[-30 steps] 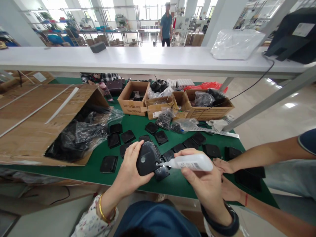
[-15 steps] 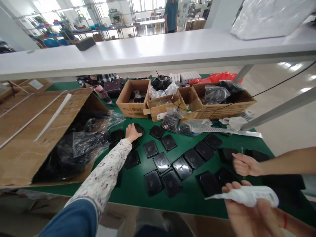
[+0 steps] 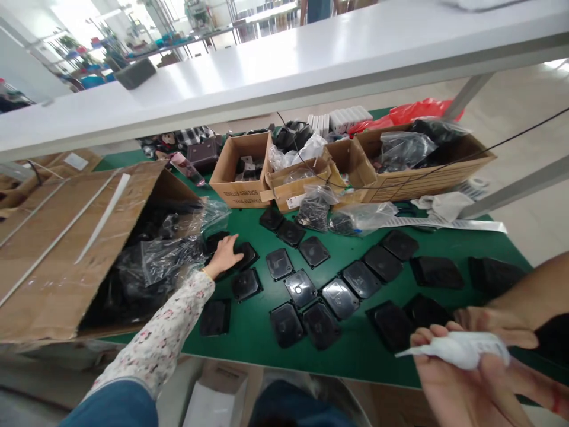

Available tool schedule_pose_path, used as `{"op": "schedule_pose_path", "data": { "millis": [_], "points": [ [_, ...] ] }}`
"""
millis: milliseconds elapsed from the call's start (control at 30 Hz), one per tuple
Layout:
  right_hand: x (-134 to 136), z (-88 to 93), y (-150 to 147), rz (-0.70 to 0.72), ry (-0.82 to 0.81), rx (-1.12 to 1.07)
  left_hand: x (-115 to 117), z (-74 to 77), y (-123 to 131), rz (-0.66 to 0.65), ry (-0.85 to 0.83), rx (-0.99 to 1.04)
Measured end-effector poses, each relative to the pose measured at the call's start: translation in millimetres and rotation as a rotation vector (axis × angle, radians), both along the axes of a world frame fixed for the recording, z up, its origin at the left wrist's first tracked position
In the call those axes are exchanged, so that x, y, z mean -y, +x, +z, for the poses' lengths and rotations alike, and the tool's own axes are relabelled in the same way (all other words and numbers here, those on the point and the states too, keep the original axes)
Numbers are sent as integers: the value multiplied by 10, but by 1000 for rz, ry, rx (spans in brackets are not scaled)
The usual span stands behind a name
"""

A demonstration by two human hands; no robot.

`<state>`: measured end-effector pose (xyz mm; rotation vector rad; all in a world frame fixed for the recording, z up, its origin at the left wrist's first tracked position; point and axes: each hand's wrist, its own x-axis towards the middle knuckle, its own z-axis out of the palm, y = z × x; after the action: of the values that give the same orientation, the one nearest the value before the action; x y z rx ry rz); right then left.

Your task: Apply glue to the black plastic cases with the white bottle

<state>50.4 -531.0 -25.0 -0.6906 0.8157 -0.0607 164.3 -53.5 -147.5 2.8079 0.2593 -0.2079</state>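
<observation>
My left hand (image 3: 223,256), in a floral sleeve, reaches over black covers beside the carton, its thumb and fingers apart. Its thumb is by a black cover (image 3: 246,256); whether they touch is unclear. My right hand (image 3: 438,379), at the lower right, is wrapped round a white squeeze bottle (image 3: 471,350) whose thin nozzle points left. Glossy black covers (image 3: 340,298) lie in slanting rows across the green table (image 3: 355,359). Two more black covers (image 3: 271,218) (image 3: 291,232) lie in front of the small cardboard boxes.
A large open carton (image 3: 66,255) with black parts and plastic fills the left. Cardboard boxes (image 3: 242,193) and plastic bags (image 3: 315,210) line the back, under a white shelf (image 3: 249,77). Another person's hand (image 3: 493,320) reaches in from the right, over black parts.
My left hand has let go of a black cover, which now lies near the boxes, and has moved left and nearer. The view has shifted. My right hand still holds the bottle.
</observation>
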Motion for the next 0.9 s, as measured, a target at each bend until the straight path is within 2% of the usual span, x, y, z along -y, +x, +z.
{"op": "schedule_pose_path", "data": {
  "millis": [67,133,200,267,367,533,600,700,800,900],
  "points": [
    [-36,5,12,-8,24,5,63,-91,-127,-77,2,-40],
    [-84,33,19,-10,43,24,153,-211,-129,-118,4,-71],
    [-145,88,31,-11,65,46,225,-314,-47,-87,23,-81],
    [-200,152,48,-23,88,50,249,-372,56,9,55,-71],
    [-206,190,54,-42,114,36,181,-368,141,113,85,-59],
    [-41,50,-12,-7,165,39,-18,-297,127,-65,54,-92],
    [-33,8,-31,2,178,26,-23,-315,142,-75,53,-97],
    [-141,32,-17,-26,206,13,106,-383,207,7,70,-70],
    [-289,114,33,-47,268,15,326,-408,280,145,75,-7],
    [-355,182,67,-30,343,31,539,-277,315,264,45,73]
  ]
}}
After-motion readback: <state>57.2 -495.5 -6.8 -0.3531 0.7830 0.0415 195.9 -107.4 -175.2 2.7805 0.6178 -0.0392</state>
